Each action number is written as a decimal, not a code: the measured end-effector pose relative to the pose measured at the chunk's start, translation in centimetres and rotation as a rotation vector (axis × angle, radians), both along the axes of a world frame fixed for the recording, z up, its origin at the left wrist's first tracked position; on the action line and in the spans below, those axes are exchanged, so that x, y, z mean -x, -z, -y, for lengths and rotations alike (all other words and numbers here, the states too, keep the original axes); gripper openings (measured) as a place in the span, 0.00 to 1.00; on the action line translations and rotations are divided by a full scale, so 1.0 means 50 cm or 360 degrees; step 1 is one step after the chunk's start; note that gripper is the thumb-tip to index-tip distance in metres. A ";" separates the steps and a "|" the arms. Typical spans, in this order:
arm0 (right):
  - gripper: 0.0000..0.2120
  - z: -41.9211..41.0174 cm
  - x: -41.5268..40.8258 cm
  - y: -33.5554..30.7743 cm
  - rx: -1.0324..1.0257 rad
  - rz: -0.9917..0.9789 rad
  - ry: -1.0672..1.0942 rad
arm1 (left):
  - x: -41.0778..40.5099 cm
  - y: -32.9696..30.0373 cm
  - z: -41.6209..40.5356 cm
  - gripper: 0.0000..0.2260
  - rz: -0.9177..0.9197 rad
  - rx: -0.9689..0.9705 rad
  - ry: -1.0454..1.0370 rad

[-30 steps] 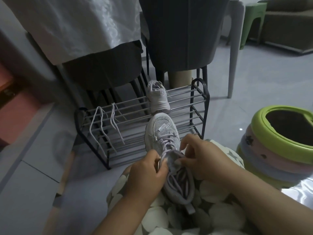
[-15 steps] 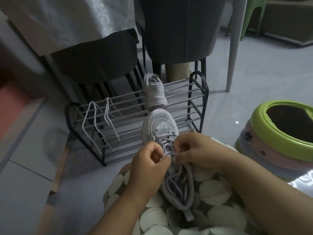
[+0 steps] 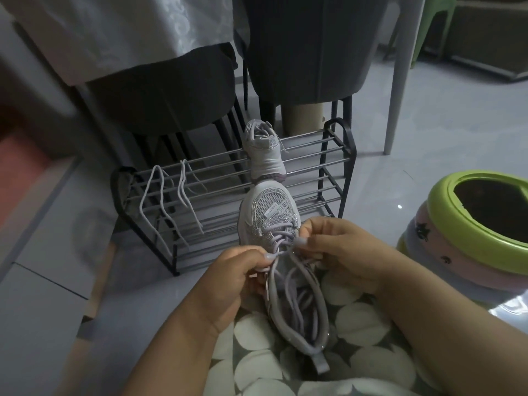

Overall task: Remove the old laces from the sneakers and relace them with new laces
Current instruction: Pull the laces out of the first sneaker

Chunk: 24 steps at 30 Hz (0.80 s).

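Observation:
A pale lilac sneaker (image 3: 267,212) lies on my lap, toe pointing away. Its purple lace (image 3: 281,241) crosses the eyelets, and loose loops of it fall into the shoe's opening. My left hand (image 3: 234,278) pinches the lace at the left side of the tongue. My right hand (image 3: 340,247) pinches the same lace at the right side, fingers curled. A second sneaker (image 3: 264,151) stands on the shoe rack (image 3: 331,178), heel toward me. Two white laces (image 3: 168,195) hang over the rack's left bars.
Two dark chairs (image 3: 305,44) and a table with a white cloth (image 3: 114,32) stand behind the rack. A stack of round green and pink stools (image 3: 468,232) sits on the floor to my right. My lap is covered in spotted fabric (image 3: 357,364).
Both hands have shifted from the tongue to the lace and drawn slightly apart, with the lace stretched between them. The view has tilted down a little.

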State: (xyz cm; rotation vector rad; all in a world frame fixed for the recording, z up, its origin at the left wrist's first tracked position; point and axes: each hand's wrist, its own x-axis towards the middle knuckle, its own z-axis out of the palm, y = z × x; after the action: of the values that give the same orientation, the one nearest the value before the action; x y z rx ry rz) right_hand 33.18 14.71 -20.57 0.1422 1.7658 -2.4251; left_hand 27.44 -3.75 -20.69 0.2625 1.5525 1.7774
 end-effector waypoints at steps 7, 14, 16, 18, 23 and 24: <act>0.08 -0.035 -0.002 -0.008 0.0453 -0.0196 0.0388 | 0.000 0.027 0.011 0.19 0.0072 -0.0316 -0.0146; 0.11 -0.036 -0.005 -0.003 0.0243 -0.0339 0.0524 | -0.002 0.010 0.016 0.12 -0.0085 -0.0453 -0.0389; 0.09 -0.034 -0.005 -0.001 0.0117 -0.0378 0.0565 | 0.006 0.001 0.021 0.12 -0.0086 -0.0430 -0.0398; 0.07 -0.031 -0.008 -0.005 -0.0041 -0.0365 0.0607 | 0.018 -0.009 0.028 0.12 -0.0154 -0.0305 -0.0395; 0.08 -0.050 -0.011 -0.016 -0.0807 -0.0430 0.0770 | 0.051 -0.063 0.070 0.08 -0.0426 -0.0059 -0.0405; 0.09 -0.056 -0.010 -0.018 -0.1129 -0.0485 0.0794 | 0.056 -0.073 0.080 0.08 -0.0542 0.0042 -0.0380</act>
State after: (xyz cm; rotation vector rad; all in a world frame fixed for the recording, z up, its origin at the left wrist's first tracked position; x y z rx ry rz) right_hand 33.69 17.53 -19.67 0.3297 2.9758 -2.0254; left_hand 24.65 -7.73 -17.02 0.3978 1.9123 1.9701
